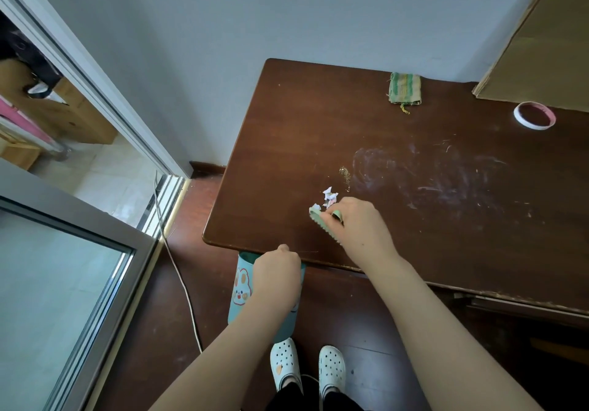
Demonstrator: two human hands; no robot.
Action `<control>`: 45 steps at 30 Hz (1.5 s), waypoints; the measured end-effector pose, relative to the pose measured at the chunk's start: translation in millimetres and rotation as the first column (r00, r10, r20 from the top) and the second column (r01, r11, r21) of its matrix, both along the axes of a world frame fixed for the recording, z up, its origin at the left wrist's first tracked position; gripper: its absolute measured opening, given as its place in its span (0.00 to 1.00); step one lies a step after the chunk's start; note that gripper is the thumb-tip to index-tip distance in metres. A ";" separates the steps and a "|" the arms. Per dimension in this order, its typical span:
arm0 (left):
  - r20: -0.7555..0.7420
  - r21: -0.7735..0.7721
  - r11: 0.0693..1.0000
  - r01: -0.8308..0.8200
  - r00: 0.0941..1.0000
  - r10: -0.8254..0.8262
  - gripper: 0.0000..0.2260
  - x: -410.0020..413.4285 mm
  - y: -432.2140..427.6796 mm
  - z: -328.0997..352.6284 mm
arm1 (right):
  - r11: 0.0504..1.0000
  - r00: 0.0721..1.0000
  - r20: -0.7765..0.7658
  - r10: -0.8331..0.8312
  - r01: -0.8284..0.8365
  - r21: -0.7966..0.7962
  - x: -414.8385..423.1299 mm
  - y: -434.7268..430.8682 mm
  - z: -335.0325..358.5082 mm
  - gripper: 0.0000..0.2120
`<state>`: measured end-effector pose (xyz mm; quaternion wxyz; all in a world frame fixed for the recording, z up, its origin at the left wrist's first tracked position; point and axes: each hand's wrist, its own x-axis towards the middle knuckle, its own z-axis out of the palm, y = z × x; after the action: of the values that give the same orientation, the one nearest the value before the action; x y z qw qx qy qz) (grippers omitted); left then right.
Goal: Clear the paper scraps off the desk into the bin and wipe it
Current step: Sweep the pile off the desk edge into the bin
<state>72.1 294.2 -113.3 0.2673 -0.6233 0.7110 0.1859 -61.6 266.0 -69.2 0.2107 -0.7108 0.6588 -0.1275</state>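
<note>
Paper scraps (329,195) lie in a small white cluster on your dark wooden desk (287,143), near its front edge and just beyond your right hand (358,224). That hand is clenched around a pale green brush (318,219), whose head rests on the desk touching the nearest scrap. Your left hand (277,268) grasps the rim of the light blue bin (240,286) with a rabbit picture, held just below the front edge of the desk, near its left corner. A line of brownish crumbs (345,176) sits just beyond the scraps, beside a pale smeared patch (430,174). Far back on the desk lie a folded green striped cloth (404,88) and a roll of tape (534,115), well apart from the scraps. A sheet of cardboard (541,44) leans at the back right corner.
</note>
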 end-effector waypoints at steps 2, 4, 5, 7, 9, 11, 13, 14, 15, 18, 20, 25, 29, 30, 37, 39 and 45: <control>-0.006 -0.011 1.000 0.003 1.000 -0.003 0.15 0.9 0.7 -1.2 | 1.000 0.995 0.095 -0.013 0.016 -0.023 2.1 -2.0 4.4 0.15; -0.011 -0.037 0.999 0.016 1.000 -0.016 0.11 1.9 2.3 -2.8 | 0.993 0.985 0.160 -0.066 0.080 -0.085 -5.8 -7.1 10.2 0.15; -0.011 -0.048 0.999 0.021 1.000 -0.022 0.09 2.3 2.7 -3.4 | 0.987 0.984 0.156 -0.090 0.109 -0.117 -11.3 -11.1 12.6 0.15; -0.007 -0.054 0.998 0.030 1.000 -0.031 0.09 2.5 2.3 -5.0 | 0.980 0.988 0.094 -0.121 0.134 -0.146 -21.6 -22.1 15.0 0.16; -0.007 -0.049 0.998 0.030 1.000 -0.031 0.10 2.2 0.7 -5.1 | 0.988 0.993 0.025 -0.118 0.120 -0.099 -24.4 -33.2 12.3 0.16; -0.008 -0.039 0.999 0.028 1.000 -0.028 0.10 1.8 0.2 -4.3 | 0.998 0.996 -0.063 -0.063 0.062 -0.022 -19.2 -39.3 7.0 0.18; -0.011 -0.030 0.999 0.025 1.000 -0.025 0.10 1.6 -0.7 -4.9 | 1.000 0.996 -0.093 -0.008 0.009 0.009 -9.8 -40.1 3.0 0.18; -0.012 -0.029 0.999 0.025 1.000 -0.025 0.10 2.0 -0.9 -5.1 | 1.000 0.996 -0.084 0.013 -0.012 0.014 -4.7 -38.6 2.0 0.18; -0.013 -0.028 0.999 0.024 1.000 -0.024 0.11 1.9 -2.0 -4.8 | 0.999 0.996 -0.074 0.041 -0.039 0.018 0.3 -36.1 1.6 0.18; -0.010 -0.011 1.000 0.028 1.000 -0.028 0.11 1.7 -3.5 -5.2 | 0.987 0.985 -0.058 0.160 -0.158 0.040 11.5 -25.9 1.2 0.16; -0.012 -0.035 0.998 0.043 0.999 -0.044 0.10 2.1 -1.9 -6.0 | 0.975 0.976 -0.026 0.216 -0.214 0.052 11.5 -20.8 3.6 0.13; -0.003 -0.052 0.997 0.052 0.999 -0.052 0.11 3.2 -0.5 -6.9 | 0.982 0.980 0.071 0.188 -0.190 0.012 -3.5 -24.3 14.1 0.11; -0.001 -0.056 0.997 0.056 0.998 -0.056 0.12 2.9 0.0 -7.2 | 0.941 0.946 0.029 0.322 -0.323 0.096 4.1 -26.0 11.4 0.10; -0.003 -0.072 0.995 0.062 0.998 -0.062 0.12 3.6 1.2 -8.0 | 0.926 0.933 0.050 0.357 -0.360 0.114 6.4 -23.7 9.9 0.10; 0.020 -0.074 0.995 0.061 0.998 -0.059 0.16 4.4 1.5 -6.7 | 0.992 0.978 0.161 0.130 -0.129 -0.015 -25.5 -11.6 15.5 0.08; 0.030 -0.056 0.997 0.061 0.998 -0.060 0.17 3.6 0.8 -6.7 | 1.000 0.995 0.095 0.026 -0.025 -0.012 -39.7 -11.6 15.1 0.08; 0.019 -0.043 0.997 0.057 0.998 -0.056 0.17 5.4 2.8 -7.0 | 0.998 0.999 -0.020 -0.025 0.026 0.051 -25.4 -5.2 4.0 0.14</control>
<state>77.6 296.9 -120.3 0.2653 -0.6101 0.7298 0.1571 -87.0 260.8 -65.2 0.2208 -0.6980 0.6729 -0.1062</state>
